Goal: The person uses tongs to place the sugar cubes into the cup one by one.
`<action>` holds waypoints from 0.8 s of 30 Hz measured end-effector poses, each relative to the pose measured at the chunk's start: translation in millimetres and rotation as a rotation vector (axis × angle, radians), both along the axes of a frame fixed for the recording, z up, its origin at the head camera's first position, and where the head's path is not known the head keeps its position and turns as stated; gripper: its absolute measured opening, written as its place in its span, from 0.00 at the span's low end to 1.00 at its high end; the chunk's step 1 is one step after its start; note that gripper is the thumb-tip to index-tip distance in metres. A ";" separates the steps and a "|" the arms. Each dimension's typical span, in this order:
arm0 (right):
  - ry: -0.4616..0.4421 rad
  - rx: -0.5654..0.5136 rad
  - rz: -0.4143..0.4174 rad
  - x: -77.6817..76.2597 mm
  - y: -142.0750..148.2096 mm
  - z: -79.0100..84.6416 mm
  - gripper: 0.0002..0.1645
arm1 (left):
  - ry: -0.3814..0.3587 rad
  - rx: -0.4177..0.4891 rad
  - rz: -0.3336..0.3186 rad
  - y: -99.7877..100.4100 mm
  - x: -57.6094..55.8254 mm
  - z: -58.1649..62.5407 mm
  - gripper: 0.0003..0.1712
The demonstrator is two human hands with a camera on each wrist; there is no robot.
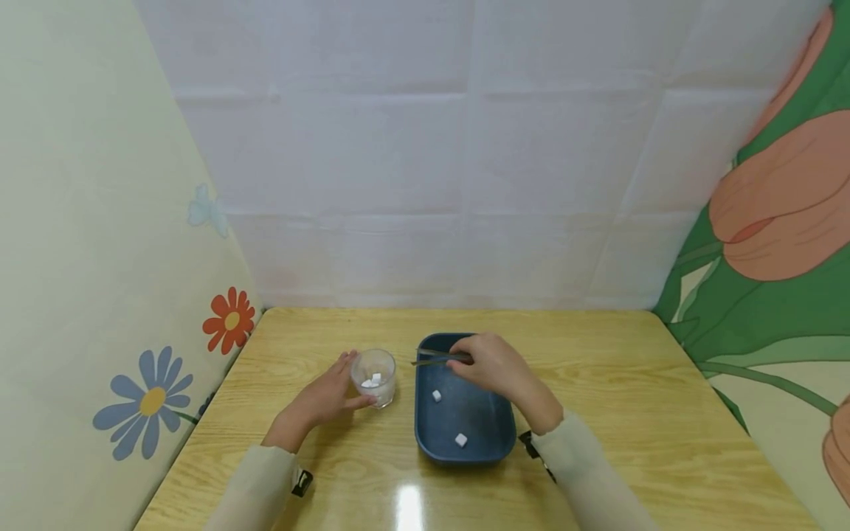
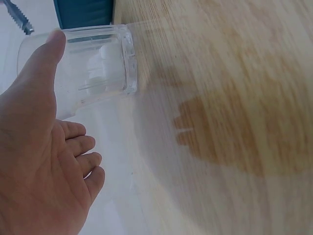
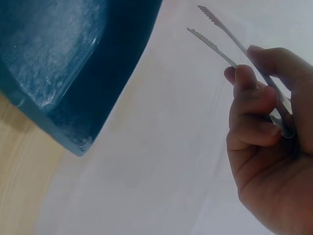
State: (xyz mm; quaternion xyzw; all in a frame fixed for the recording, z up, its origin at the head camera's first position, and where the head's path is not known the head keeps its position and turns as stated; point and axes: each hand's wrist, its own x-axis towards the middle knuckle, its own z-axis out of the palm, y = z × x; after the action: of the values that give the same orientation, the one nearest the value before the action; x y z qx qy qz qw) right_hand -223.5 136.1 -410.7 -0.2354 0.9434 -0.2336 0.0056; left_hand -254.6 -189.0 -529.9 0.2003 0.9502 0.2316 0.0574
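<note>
A clear glass [image 1: 374, 378] with white cubes inside stands upright on the table, left of a dark blue tray [image 1: 465, 451]. My left hand [image 1: 325, 394] holds the glass from the left, thumb on the near side and fingers on the far side. In the left wrist view, the thumb lies along the glass [image 2: 98, 63]. My right hand [image 1: 494, 365] grips metal tongs [image 1: 434, 357] above the tray's far end. The tongs' serrated tips [image 3: 208, 41] are apart, with nothing between them. Two white cubes lie in the tray, one farther back [image 1: 436, 396] and one nearer [image 1: 461, 440].
The wooden table [image 1: 598, 413] carries the glass and tray. A white cloth [image 1: 425, 147] hangs behind it. Flower-patterned cloths hang at the left [image 1: 80, 258] and right [image 1: 783, 280].
</note>
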 end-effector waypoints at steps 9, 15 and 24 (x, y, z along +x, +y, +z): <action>0.005 0.022 -0.025 3.6 9.3 -6.0 0.14 | 0.006 0.002 -0.008 -0.8 -0.6 0.2 0.64; -0.014 0.018 -0.033 5.1 13.0 -12.2 0.14 | 0.004 0.006 -0.007 -1.3 0.4 0.3 0.63; -0.045 -0.013 -0.051 5.7 19.3 -27.5 0.12 | -0.007 0.008 0.000 -1.1 0.7 -0.3 0.63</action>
State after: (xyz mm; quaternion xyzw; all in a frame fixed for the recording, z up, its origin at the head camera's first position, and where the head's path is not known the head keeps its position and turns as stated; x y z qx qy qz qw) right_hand -217.8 155.5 -438.2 -0.2061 0.9472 -0.2448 0.0195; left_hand -253.9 -190.1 -530.1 0.1998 0.9491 0.2361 0.0601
